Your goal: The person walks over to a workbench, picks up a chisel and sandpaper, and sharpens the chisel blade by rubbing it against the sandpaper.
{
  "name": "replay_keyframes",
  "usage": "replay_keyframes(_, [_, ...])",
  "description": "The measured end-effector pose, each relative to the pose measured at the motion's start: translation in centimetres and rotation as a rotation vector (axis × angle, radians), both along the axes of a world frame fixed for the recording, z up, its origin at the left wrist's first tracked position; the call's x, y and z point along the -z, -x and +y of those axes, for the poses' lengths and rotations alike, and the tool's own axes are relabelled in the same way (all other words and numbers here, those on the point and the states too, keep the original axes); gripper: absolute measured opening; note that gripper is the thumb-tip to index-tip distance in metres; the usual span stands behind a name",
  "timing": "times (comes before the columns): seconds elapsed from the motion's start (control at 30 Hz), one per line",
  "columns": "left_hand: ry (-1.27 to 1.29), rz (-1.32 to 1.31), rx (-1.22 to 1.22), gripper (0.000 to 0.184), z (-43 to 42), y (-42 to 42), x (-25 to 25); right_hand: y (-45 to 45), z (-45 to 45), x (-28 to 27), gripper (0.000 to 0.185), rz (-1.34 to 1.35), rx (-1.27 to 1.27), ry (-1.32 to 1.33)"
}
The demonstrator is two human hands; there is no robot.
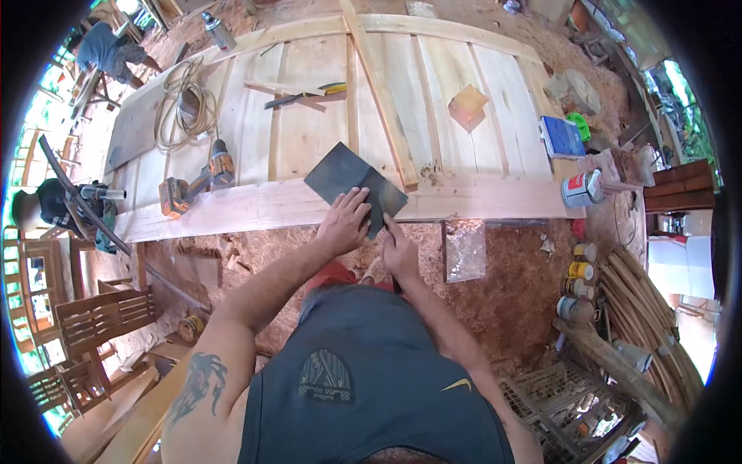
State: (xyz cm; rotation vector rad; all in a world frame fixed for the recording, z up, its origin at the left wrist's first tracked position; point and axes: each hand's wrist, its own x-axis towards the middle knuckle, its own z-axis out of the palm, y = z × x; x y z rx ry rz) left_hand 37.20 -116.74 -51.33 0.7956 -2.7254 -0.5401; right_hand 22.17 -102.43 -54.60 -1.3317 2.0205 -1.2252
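Observation:
A dark, creased sheet lies over the near edge board of the wooden panel. My left hand rests on the sheet with its fingers laid flat and slightly apart, pressing it against the board. The thumb and fingers of my right hand are closed at the sheet's lower right edge, where a corner hangs past the board. What else those fingers hold, if anything, is hidden. A loose wooden strip runs across the panel and ends just beyond the sheet.
On the panel lie an orange cordless drill, a coiled cord, a yellow-handled tool and a blue box. A can stands at the right corner. Another person bends over at the far left.

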Motion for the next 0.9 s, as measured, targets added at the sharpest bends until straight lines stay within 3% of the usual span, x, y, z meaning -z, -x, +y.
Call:
replay_keyframes(0.1, [-0.01,-0.002,0.02,0.043,0.1,-0.1,-0.1,1.0,-3.5,-0.5,0.043,-0.117,0.06,-0.199])
replay_keyframes(0.3, [-0.015,0.002,-0.008,0.042,0.0,0.0,-0.3,-0.6,0.6,0.4,0.044,-0.015,0.016,0.138])
replay_keyframes(0.43, [-0.003,-0.014,0.008,0.042,-0.1,0.0,-0.2,1.1,-3.3,-1.4,0.044,-0.121,0.057,-0.19])
replay_keyframes(0.53, [-0.022,-0.023,0.01,0.042,-0.1,0.0,-0.3,0.4,-1.5,-0.1,0.043,-0.129,0.044,-0.147])
replay_keyframes(0.63, [0.011,0.008,0.013,0.042,0.0,-0.1,-0.2,-0.8,0.5,1.1,0.043,-0.028,0.041,0.209])
replay_keyframes(0.77, [-0.017,-0.02,0.003,0.043,0.2,0.0,0.0,0.8,-3.2,-2.2,0.043,-0.245,0.063,-0.301])
replay_keyframes(0.9, [-0.006,-0.017,0.011,0.043,-0.3,-0.1,-0.2,-0.2,-1.1,0.0,0.043,-0.073,0.029,-0.039])
